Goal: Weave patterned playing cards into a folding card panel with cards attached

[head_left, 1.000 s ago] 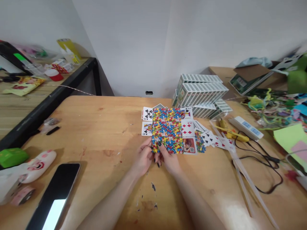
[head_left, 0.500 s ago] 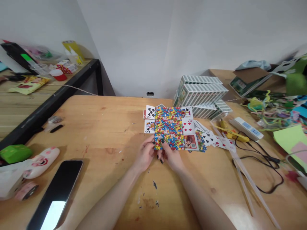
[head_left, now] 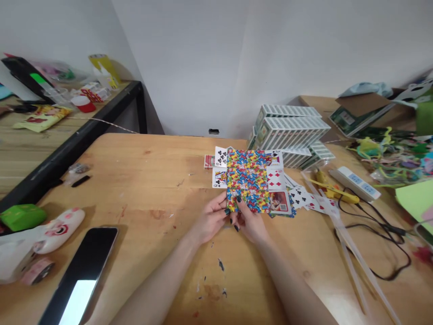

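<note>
A joined panel of playing cards [head_left: 247, 170] shows colourful patterned backs in the middle, with card faces sticking out on both sides. My left hand [head_left: 214, 220] pinches its lower left corner. Close beside it, my right hand [head_left: 249, 222] grips the lower edge, thumb on top and fingers curled below. The panel is raised a little over the wooden table [head_left: 152, 171]. Loose cards [head_left: 301, 197] lie fanned out to its right, partly covered by it. A red-edged card pack [head_left: 209, 161] shows behind the panel's left side.
Green-and-white striped boxes [head_left: 291, 131] are stacked behind the cards. On the right are a yellow glue gun [head_left: 334, 187], a power strip [head_left: 355, 182], black cable and clear sticks [head_left: 352, 253]. A phone [head_left: 81, 271] lies at the left, near a white-and-pink object [head_left: 61, 230].
Both hands and the card panel have shifted slightly to the right, still gripped the same way. The view has also turned a little.
</note>
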A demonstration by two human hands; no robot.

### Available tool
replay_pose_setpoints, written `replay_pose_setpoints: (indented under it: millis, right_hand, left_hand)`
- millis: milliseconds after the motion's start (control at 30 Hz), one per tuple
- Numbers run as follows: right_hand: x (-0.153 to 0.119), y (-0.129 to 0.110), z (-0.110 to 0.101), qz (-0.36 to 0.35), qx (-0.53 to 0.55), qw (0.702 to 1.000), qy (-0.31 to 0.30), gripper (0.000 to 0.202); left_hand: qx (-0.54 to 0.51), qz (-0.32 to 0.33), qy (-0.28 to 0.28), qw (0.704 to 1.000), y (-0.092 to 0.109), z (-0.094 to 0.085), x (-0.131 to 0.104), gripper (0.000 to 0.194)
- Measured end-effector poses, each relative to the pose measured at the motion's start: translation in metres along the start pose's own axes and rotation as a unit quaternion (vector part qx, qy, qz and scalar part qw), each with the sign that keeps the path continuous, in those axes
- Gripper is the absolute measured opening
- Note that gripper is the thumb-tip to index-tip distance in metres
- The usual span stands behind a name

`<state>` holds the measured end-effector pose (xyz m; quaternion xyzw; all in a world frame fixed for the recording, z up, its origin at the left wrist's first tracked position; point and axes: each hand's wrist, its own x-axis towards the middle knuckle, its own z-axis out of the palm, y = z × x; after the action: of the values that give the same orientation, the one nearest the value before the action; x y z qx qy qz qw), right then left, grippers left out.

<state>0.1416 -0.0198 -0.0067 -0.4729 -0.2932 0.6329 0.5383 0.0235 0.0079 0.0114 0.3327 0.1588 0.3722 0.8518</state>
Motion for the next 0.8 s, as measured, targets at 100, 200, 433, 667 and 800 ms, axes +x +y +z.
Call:
replay_pose_setpoints:
  millis: [100,200,433,667,800]
  right_hand:
    - [0.001,0.0,-0.001,0.001,-0.005,1.0,0.004,0.038]
    - [0.001,0.002,-0.002,-0.002,-0.034,0.999,0.006,0.04]
    - [-0.001,0.009,-0.003,-0.009,-0.088,0.995,-0.04,0.041]
    - [-0.001,0.009,-0.005,-0.018,-0.078,0.996,-0.032,0.038]
    - [-0.001,0.008,-0.004,-0.012,-0.068,0.997,-0.035,0.038]
  left_hand:
    - [0.003,0.008,0.014,1.0,-0.004,-0.002,0.001,0.051]
    - [0.015,0.014,0.084,0.996,-0.009,-0.004,0.002,0.042]
    - [0.038,0.003,0.192,0.981,-0.011,-0.01,0.003,0.024]
    - [0.031,0.015,0.196,0.98,-0.009,-0.008,0.004,0.022]
    - [0.023,0.024,0.196,0.98,-0.009,-0.008,0.003,0.02]
